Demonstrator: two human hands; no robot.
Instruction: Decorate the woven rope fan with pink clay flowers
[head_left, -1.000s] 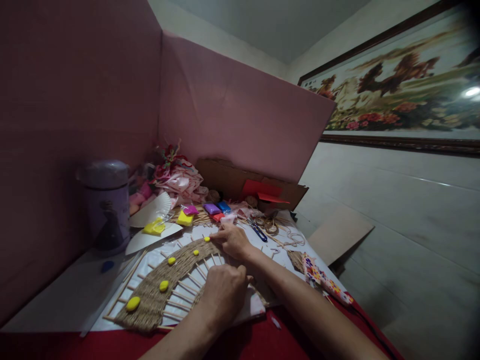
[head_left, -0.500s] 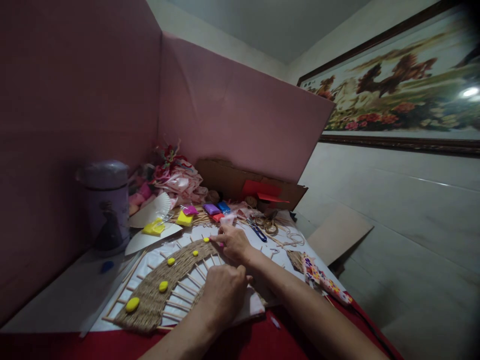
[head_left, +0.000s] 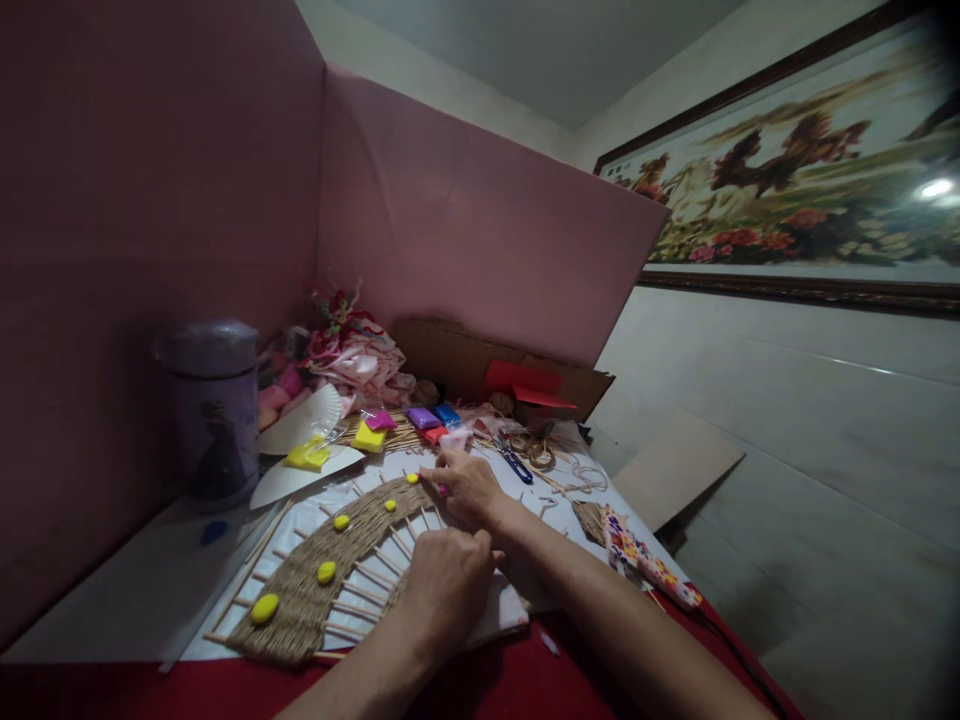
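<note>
A fan-shaped piece woven from brown cord over thin sticks (head_left: pixel 300 590) lies before me, with several yellow clay dots (head_left: pixel 326 572) along its band, larger toward the lower left. My right hand (head_left: pixel 469 487) reaches over the band's upper end, its index finger stretched out beside a small yellow dot (head_left: pixel 412 478). Some magenta shows under that hand, partly hidden. My left hand (head_left: pixel 450 575) is closed in a fist over the lower middle of the fan, knuckles up. Whatever its fingers hold, if anything, is hidden.
Packets of coloured clay (head_left: pixel 369 435) lie behind the fan. Blue-handled scissors (head_left: pixel 515 463) and a tape roll (head_left: pixel 540 455) sit at the right back. A purple canister (head_left: pixel 214 420) stands left, near a pink panel (head_left: pixel 480 220). A flower-patterned object (head_left: pixel 649 560) lies right.
</note>
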